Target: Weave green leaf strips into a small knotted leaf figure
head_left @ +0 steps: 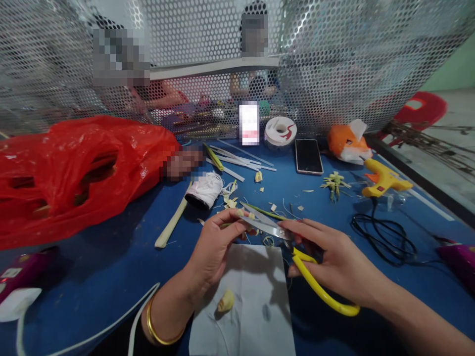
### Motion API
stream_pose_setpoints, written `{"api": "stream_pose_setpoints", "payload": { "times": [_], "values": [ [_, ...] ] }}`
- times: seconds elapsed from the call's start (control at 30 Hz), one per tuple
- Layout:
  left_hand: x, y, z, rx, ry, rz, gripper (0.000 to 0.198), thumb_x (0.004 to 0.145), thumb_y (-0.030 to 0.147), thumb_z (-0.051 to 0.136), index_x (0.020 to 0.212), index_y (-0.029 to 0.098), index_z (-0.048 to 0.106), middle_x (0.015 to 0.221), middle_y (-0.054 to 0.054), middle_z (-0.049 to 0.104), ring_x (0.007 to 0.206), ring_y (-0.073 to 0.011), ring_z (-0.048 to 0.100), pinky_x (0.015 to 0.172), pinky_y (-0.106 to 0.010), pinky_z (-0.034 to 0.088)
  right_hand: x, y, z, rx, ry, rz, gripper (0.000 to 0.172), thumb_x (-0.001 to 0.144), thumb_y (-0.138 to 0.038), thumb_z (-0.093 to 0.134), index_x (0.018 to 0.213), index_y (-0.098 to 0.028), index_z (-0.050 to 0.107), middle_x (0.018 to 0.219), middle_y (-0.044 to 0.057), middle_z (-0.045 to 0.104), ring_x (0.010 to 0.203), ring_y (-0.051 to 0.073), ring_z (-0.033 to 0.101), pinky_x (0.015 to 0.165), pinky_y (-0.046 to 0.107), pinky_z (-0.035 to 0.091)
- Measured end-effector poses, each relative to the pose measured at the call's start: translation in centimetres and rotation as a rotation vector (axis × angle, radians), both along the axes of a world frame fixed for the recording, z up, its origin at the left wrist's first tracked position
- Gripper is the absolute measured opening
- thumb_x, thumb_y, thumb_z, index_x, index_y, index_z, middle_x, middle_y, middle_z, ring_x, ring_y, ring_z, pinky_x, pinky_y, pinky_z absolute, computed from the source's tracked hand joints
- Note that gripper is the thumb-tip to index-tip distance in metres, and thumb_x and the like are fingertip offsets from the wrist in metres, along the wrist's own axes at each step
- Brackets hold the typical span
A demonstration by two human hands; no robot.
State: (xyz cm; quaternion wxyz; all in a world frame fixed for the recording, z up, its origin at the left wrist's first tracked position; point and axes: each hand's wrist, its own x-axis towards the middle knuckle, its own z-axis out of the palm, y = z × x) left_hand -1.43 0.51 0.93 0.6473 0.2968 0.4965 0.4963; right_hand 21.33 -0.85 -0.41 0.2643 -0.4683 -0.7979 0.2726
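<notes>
My right hand (330, 252) grips a pair of scissors (315, 284) with yellow handles, its fingers near the pivot. The silver blades point left, spread apart, and reach my left hand (218, 242). My left thumb and forefinger are pinched together beside the blade tips; what lies between them is too small and hidden to name. Below the hands lies a creased white sheet of paper (256, 291), with a small pale yellow lump (225, 300) on it. Pale plant scraps (230, 202) are scattered just beyond my fingers.
A red plastic bag (141, 143) covers the left. White thread (210, 187), a pale stalk (174, 222), a ribbon roll (281, 132), a phone (308, 156), a yellow glue gun (386, 180) and an orange tissue pack (345, 143) lie around. A perforated metal screen (208, 44) stands behind; people sit beyond it.
</notes>
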Motion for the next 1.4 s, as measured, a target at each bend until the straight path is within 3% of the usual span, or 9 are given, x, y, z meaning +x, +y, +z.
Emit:
{"api": "stream_pose_setpoints", "payload": {
  "times": [0.07, 0.23, 0.33, 0.6, 0.77, 1.03, 1.4],
  "values": [
    [-0.1, 0.1, 0.1, 0.005, 0.043, -0.016, 0.013, 0.061, 0.020, 0.081, 0.072, 0.017, 0.075, 0.067, 0.000, 0.068, 0.063, -0.0114, 0.060, 0.065, -0.023, 0.040, 0.1, 0.0, 0.1, 0.031, 0.003, 0.001, 0.057, 0.073, -0.041, 0.081, 0.125, -0.023, 0.067, 0.108, 0.008, 0.071, 0.089, 0.023, 0.069, 0.077, 0.032, 0.057],
    [-0.6, 0.2, 0.1, 0.026, 0.108, -0.079, 0.009, 0.064, 0.021, 0.078, 0.073, 0.018, 0.075, 0.069, -0.001, 0.068, 0.066, -0.0132, 0.060, 0.067, -0.026, 0.040, 0.2, 0.1, 0.8, 0.027, 0.008, 0.018, 0.052, 0.076, -0.040, 0.079, 0.124, -0.021, 0.069, 0.098, 0.010, 0.073, 0.070, 0.018, 0.068, 0.063, 0.028, 0.058],
    [-0.7, 0.2, 0.0, 0.027, 0.099, -0.090, 0.009, 0.065, 0.021, 0.078, 0.071, 0.017, 0.074, 0.068, -0.001, 0.066, 0.066, -0.0134, 0.059, 0.067, -0.026, 0.041, 0.3, 0.1, 1.0, 0.025, 0.011, 0.028, 0.053, 0.077, -0.040, 0.078, 0.125, -0.021, 0.069, 0.099, 0.010, 0.073, 0.072, 0.019, 0.069, 0.064, 0.028, 0.058],
    [-0.9, 0.5, -0.1, 0.023, 0.083, -0.077, 0.011, 0.063, 0.022, 0.079, 0.071, 0.016, 0.074, 0.071, -0.002, 0.067, 0.067, -0.0135, 0.058, 0.066, -0.026, 0.040, 0.4, 0.0, 0.9, 0.023, 0.013, 0.031, 0.051, 0.077, -0.041, 0.077, 0.125, -0.023, 0.069, 0.104, 0.010, 0.074, 0.073, 0.020, 0.069, 0.062, 0.028, 0.058],
    [-0.7, 0.4, -0.1, 0.019, 0.045, -0.052, 0.015, 0.062, 0.022, 0.080, 0.071, 0.014, 0.073, 0.069, -0.002, 0.066, 0.064, -0.0119, 0.056, 0.067, -0.026, 0.041, 0.3, 0.1, 1.1, 0.004, 0.033, 0.051, 0.048, 0.079, -0.038, 0.076, 0.124, -0.022, 0.069, 0.090, 0.006, 0.073, 0.063, 0.016, 0.064, 0.057, 0.025, 0.055],
    [-0.6, 0.4, -0.5, 0.031, 0.004, -0.036, 0.013, 0.064, 0.021, 0.080, 0.072, 0.014, 0.073, 0.069, -0.002, 0.066, 0.063, -0.0123, 0.056, 0.065, -0.025, 0.041, 0.4, 0.1, 0.8, -0.026, 0.055, 0.050, 0.047, 0.080, -0.040, 0.075, 0.125, -0.023, 0.069, 0.092, 0.006, 0.073, 0.065, 0.017, 0.064, 0.059, 0.027, 0.055],
    [-0.5, 0.3, -0.7, 0.038, -0.011, -0.050, 0.012, 0.067, 0.023, 0.079, 0.071, 0.015, 0.072, 0.066, -0.001, 0.063, 0.062, -0.0108, 0.054, 0.064, -0.024, 0.040, 0.3, 0.2, 0.9, 0.017, 0.045, 0.065, 0.045, 0.083, -0.038, 0.072, 0.124, -0.020, 0.069, 0.085, 0.005, 0.072, 0.056, 0.013, 0.057, 0.051, 0.024, 0.050]
  ]
}}
